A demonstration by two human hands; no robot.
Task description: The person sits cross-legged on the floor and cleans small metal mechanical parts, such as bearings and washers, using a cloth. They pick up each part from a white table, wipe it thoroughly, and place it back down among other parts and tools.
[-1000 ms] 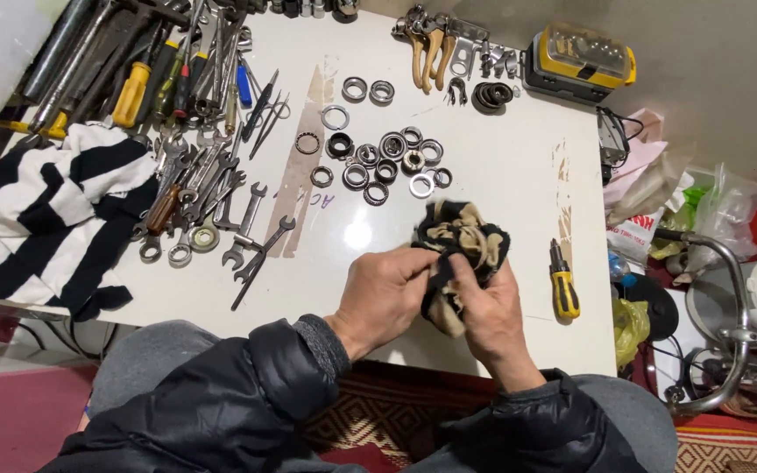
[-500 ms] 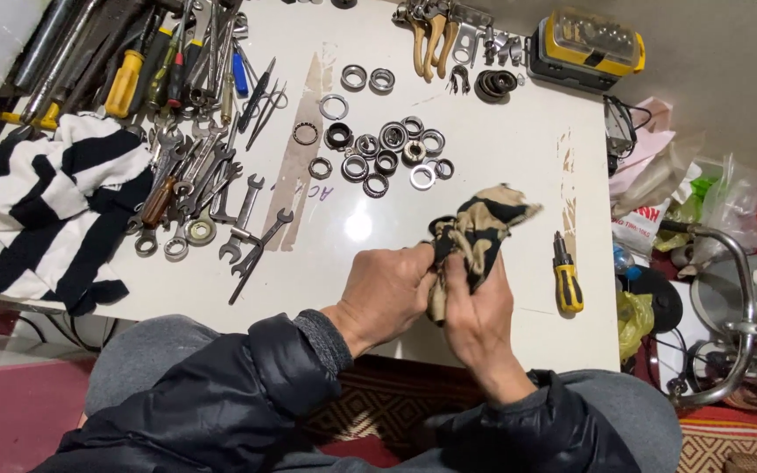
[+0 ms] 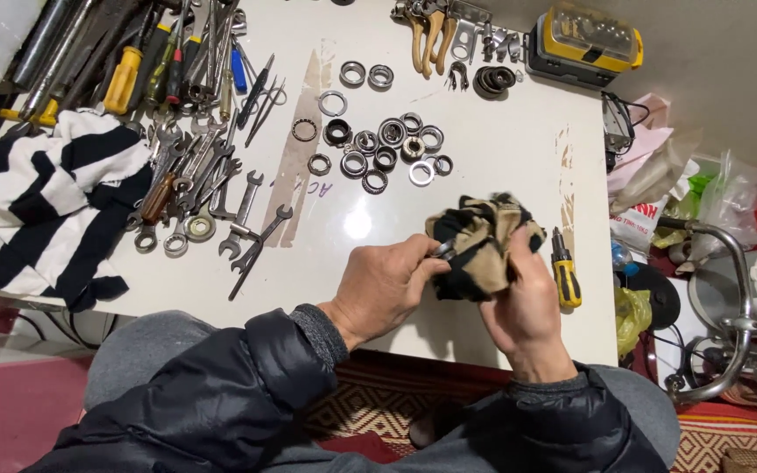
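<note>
A: White worktop [image 3: 501, 149], glossy, crowded with tools, a patterned rug on the floor below it. What is nearest the person?

B: Dark padded sleeves, then both hands just above the near edge of the worktop. The left hand [image 3: 387, 285] has its fingers pinched together on a small metal ring [image 3: 442, 250]; only a sliver of it shows. The right hand [image 3: 527, 302] has its fingers wrapped shut around a black and tan rag [image 3: 481, 241], bunched against that ring.

A: How would those 2 handle?

B: The rag looks soft and limp, so it will fold wherever it is gripped; a full fistful holds it best. The ring seems hard, light and probably greasy, so slippery. I would pinch it across its rim.

A: Beside the hands?

B: A yellow-handled screwdriver [image 3: 563, 271] lies just right of the right hand. To the left lie spanners [image 3: 247, 228] in a loose heap, and a black and white striped cloth [image 3: 45, 210] covers the left corner.

A: Farther out?

B: A cluster of bearing rings [image 3: 387, 153] at mid worktop, well apart from the hands. Beyond that, more screwdrivers [image 3: 146, 66] at the far left, brake levers [image 3: 431, 31] at the far edge, and a yellow bit case [image 3: 584, 44] at the far right corner.
</note>
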